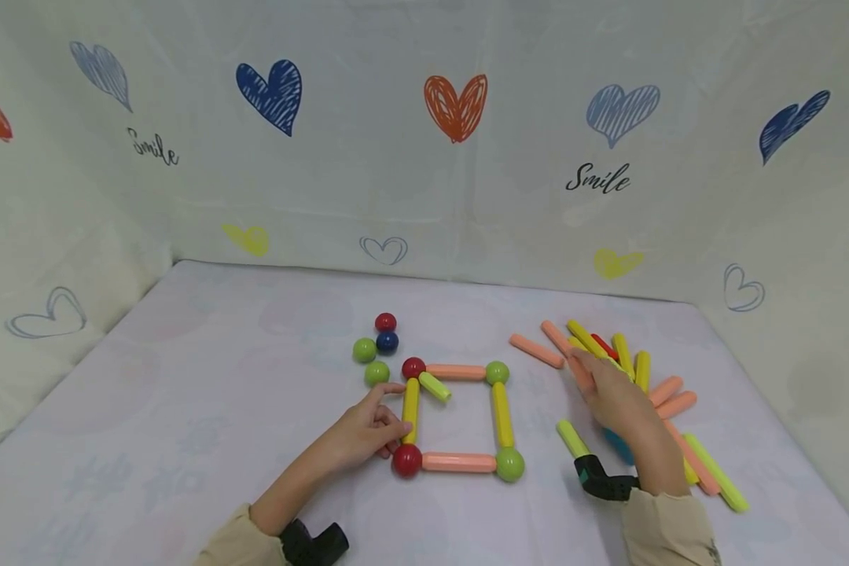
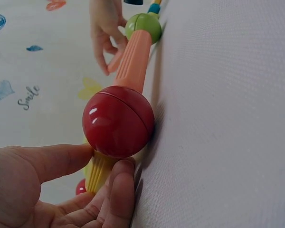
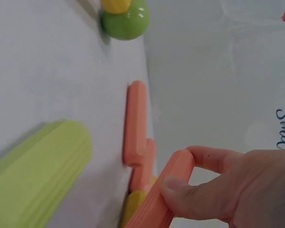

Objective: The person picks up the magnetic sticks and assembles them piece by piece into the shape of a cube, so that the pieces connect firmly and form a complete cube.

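Note:
A square of sticks and balls lies on the table. Its left side is a yellow stick [image 1: 411,409], which my left hand [image 1: 365,427] pinches beside the near red ball [image 2: 118,121]. Salmon sticks form the near side [image 1: 460,462] and far side; another yellow stick [image 1: 502,417] is on the right. Green balls [image 1: 509,464] mark the right corners. At the far red ball [image 1: 413,368], a lime stick [image 1: 435,386] points inward. Over the stick pile, my right hand [image 1: 617,397] holds a loose salmon stick [image 3: 167,192] between thumb and fingers.
Loose red [image 1: 385,322], blue [image 1: 387,342] and green balls [image 1: 365,350] sit beyond the square's left corner. Yellow, salmon and lime sticks [image 1: 714,472] spread around my right hand. A blue piece [image 1: 619,446] is partly hidden under that wrist. A patterned curtain [image 1: 396,181] stands behind the table.

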Motion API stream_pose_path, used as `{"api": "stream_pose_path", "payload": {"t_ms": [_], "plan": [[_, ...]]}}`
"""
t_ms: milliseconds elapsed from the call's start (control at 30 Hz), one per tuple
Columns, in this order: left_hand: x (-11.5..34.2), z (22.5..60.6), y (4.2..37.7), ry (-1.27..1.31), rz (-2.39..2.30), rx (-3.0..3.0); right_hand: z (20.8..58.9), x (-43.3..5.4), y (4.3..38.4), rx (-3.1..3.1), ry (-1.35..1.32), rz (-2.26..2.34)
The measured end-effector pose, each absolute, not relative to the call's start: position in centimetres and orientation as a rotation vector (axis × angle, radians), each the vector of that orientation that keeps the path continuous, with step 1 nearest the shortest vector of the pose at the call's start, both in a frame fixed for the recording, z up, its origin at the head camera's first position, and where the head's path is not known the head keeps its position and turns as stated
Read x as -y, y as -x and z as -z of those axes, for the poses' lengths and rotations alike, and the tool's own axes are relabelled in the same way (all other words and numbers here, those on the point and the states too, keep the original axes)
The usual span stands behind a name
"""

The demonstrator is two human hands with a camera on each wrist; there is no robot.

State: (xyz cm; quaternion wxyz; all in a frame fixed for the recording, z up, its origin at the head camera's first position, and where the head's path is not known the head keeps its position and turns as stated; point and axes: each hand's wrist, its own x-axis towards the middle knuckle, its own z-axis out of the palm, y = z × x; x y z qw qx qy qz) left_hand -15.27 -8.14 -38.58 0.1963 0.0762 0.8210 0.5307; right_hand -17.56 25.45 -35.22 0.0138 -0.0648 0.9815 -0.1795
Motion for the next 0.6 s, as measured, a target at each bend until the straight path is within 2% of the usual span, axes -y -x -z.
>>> {"api": "stream_pose_path", "payload": {"t_ms": [333,600], "plan": [[8.2,38.7,15.2,-0.201,-1.474,-2.312,32.0,-21.8,16.0,-2.886,0.409,0.908],[8.1,38.7,15.2,-0.207,-1.48,-2.304,32.4,-17.9,15.2,-2.635,0.405,0.92]]}}
